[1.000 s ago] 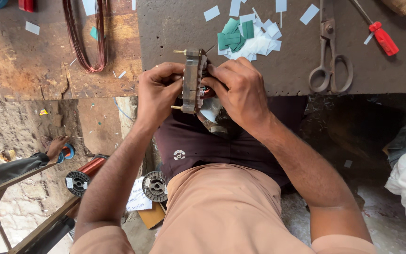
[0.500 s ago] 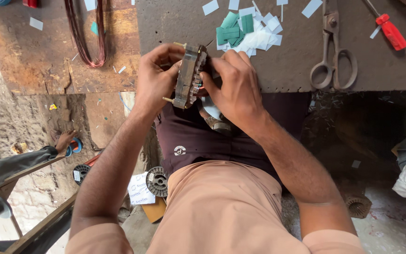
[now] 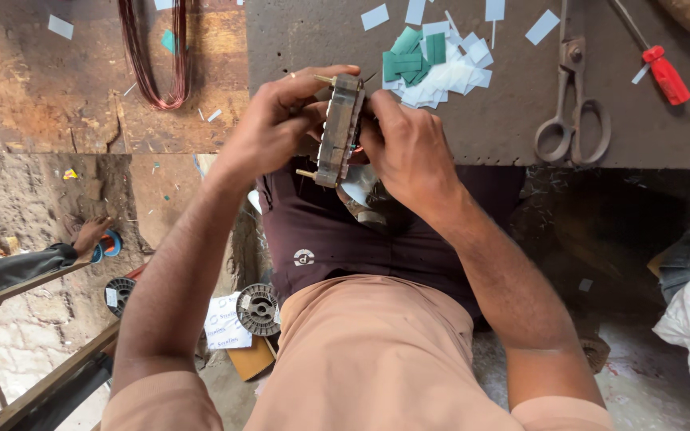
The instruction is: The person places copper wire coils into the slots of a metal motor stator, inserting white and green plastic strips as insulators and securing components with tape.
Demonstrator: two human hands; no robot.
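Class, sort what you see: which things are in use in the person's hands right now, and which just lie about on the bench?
In use: left hand, right hand, metal motor core gripped between them.

Lying about: scissors, red-handled screwdriver, paper slips, copper wire loop, bench.

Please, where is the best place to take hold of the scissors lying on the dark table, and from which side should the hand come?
Probably at the two handle loops of the scissors, coming from the near edge of the table. The loops point toward the person and lie flat, with bare surface around them, while the shut blades point away. The right hand is the closer one; the red-handled screwdriver lies apart to the right.
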